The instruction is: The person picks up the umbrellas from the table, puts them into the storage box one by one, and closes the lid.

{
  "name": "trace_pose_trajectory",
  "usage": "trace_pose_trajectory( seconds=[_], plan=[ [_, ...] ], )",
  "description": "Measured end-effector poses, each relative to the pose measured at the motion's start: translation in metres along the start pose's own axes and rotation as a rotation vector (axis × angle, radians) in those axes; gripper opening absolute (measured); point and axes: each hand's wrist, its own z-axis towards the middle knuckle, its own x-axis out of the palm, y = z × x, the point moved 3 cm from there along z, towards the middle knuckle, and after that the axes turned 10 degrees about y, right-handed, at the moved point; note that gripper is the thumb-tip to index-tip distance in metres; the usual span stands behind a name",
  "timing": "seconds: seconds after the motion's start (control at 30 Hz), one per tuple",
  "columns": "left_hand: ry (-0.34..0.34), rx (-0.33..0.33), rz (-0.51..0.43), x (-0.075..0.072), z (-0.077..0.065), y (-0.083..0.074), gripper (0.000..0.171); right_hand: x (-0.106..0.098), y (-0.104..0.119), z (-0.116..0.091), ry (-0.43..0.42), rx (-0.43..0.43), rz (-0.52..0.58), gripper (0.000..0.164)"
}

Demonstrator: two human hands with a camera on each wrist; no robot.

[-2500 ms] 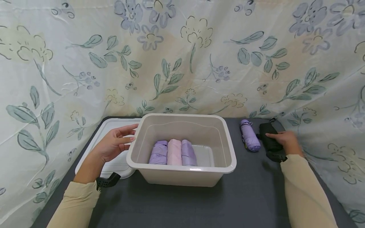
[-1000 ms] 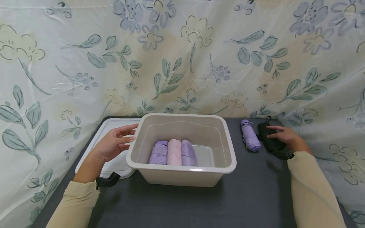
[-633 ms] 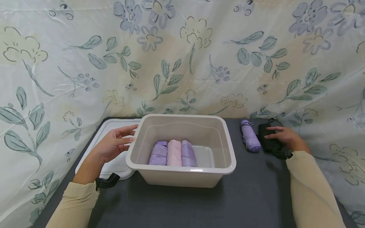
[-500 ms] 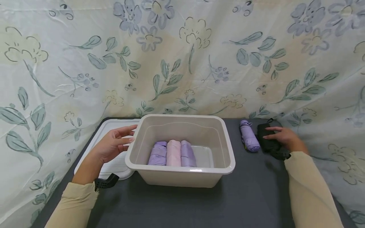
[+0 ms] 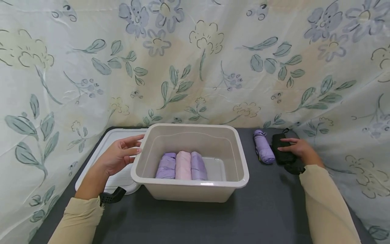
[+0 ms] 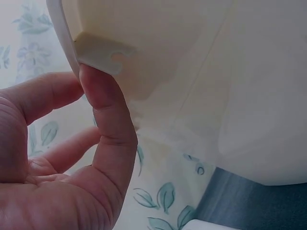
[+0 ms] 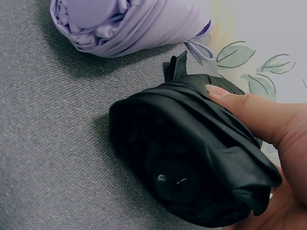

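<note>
So: bin point(image 5: 189, 195) holding three rolls point(image 5: 183, 166); left hand point(image 5: 118, 155) pinching rim point(image 5: 189, 182), right hand point(image 5: 301, 150) black roll point(image 7: 187, 143).

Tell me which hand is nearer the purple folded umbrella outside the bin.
Right. The right hand holds the black folded umbrella beside the purple folded umbrella; the left hand is across the bin, at its left rim.

Curtain point(image 5: 213, 88) right across the top here, pale and creased! Yellow blooms point(image 5: 28, 52) at upper left, lilac blooms point(image 5: 364, 17) at upper right, green leaves point(image 5: 21, 125) everywhere. Soft light, whiter at left, greyer at right. And below, a dark grey table point(image 5: 262, 210) spreads along the bottom.
</note>
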Motion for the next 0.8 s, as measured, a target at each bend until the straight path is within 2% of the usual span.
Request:
trace_pose_trajectory(
  seconds=[0.3, 0.5, 0.8],
  plan=[
    [-0.014, -0.017, -0.009, -0.0025, 0.0029, 0.0007, 0.047, -0.0004, 0.0019, 0.0008, -0.019, 0.032, -0.024, 0.093],
    [0.002, -0.009, -0.011, -0.0035, 0.0039, 0.0017, 0.051, -0.0001, 0.0021, 0.0002, -0.029, 0.052, -0.060, 0.089],
    [0.001, -0.006, -0.018, -0.0039, 0.0029, 0.0015, 0.051, 0.0003, 0.0023, -0.0005, -0.018, 0.063, -0.073, 0.092]
  ],
)
